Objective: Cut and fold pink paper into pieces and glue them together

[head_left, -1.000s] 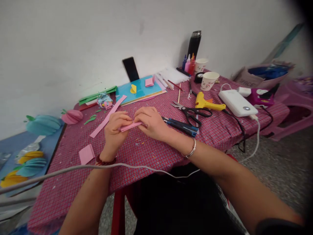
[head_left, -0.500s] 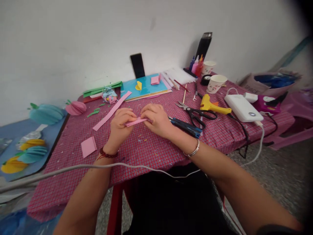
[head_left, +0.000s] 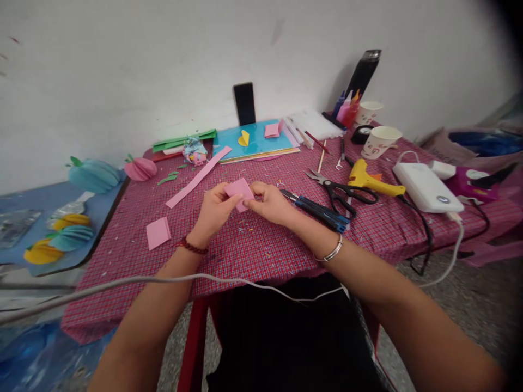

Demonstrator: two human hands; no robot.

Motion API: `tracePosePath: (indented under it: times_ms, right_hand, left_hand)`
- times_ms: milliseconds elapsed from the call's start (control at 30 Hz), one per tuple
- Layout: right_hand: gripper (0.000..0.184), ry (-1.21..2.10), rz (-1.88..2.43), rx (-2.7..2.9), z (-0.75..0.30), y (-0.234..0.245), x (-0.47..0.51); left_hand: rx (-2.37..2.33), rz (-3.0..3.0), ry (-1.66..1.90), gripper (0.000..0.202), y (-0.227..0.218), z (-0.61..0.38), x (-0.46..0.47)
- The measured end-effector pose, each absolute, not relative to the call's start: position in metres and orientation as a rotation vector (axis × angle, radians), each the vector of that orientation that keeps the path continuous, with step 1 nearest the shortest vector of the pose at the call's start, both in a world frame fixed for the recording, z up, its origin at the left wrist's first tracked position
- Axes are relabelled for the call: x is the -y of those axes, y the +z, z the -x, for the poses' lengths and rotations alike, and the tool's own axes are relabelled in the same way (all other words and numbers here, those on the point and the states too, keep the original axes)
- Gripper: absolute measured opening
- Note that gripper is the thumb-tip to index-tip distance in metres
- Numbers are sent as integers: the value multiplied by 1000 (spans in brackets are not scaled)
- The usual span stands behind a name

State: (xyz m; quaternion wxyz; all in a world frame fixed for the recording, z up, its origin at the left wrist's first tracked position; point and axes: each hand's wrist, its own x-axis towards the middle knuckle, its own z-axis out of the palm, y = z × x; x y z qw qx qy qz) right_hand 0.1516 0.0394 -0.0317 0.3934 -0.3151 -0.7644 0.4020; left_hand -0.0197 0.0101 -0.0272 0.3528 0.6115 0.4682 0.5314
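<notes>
My left hand point(head_left: 214, 211) and my right hand point(head_left: 270, 203) meet over the middle of the red checked table point(head_left: 261, 247). Together they pinch a small folded pink paper point(head_left: 239, 191), its flat face turned up towards me. A red bead bracelet is on my left wrist and a silver bangle on my right. A long pink paper strip point(head_left: 198, 177) lies just beyond my left hand. A small pink square point(head_left: 158, 233) lies to its left.
Black scissors point(head_left: 342, 191), a yellow glue gun point(head_left: 370, 180), a blue craft knife point(head_left: 316, 208), a white power bank point(head_left: 427, 187) and paper cups point(head_left: 379, 141) lie to the right. Coloured sheets point(head_left: 255, 141) and a black phone point(head_left: 244, 103) stand at the back. Paper fruit shapes point(head_left: 93, 175) lie left. A grey cable point(head_left: 163, 281) crosses the front edge.
The pink paper was held edge-on as a thin folded piece; now it is turned so its flat face shows. The view has shifted, with the table contents sliding right.
</notes>
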Motion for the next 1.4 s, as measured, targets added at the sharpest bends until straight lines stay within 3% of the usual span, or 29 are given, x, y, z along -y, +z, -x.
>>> tracePosePath:
  times_ms: [467,1400]
  right_hand:
    - [15,1187,836,1800,-154,-28,-40]
    - [7,1287,827,1671,-152,-33,-45]
  left_hand:
    - [-1141,-1527,1258,19,-25,19,-10]
    - [-1110,-1421,1232,27,-34,7,-7]
